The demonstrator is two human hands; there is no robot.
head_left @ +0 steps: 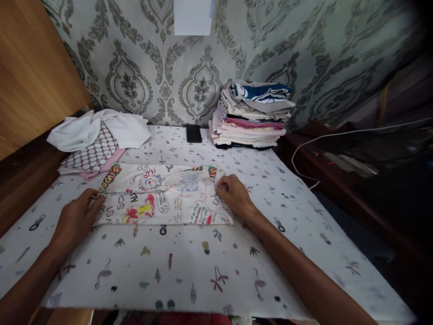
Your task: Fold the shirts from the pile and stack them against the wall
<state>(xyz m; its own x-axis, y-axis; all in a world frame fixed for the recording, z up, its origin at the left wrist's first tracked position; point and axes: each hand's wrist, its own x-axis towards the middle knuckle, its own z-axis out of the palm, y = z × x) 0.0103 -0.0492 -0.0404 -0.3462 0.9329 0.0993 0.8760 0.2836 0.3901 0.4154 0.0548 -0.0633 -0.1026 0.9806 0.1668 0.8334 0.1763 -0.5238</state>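
Observation:
A white cloth garment (172,194) with colourful drawings and lettering lies folded into a long rectangle in the middle of the table; its exact kind does not show. At its left edge my left hand (78,217) pinches the fabric between thumb and fingers. On the opposite short edge, near the upper right corner, my right hand (236,195) has its fingers closed on the cloth. A crease runs lengthwise across the garment between both hands.
A tall stack of folded clothes (250,124) stands at the back right. Loose white and patterned clothes (98,135) lie at the back left beside a wooden panel (37,67). A black phone (194,134) rests near the wall. A white cable (338,134) crosses the right side.

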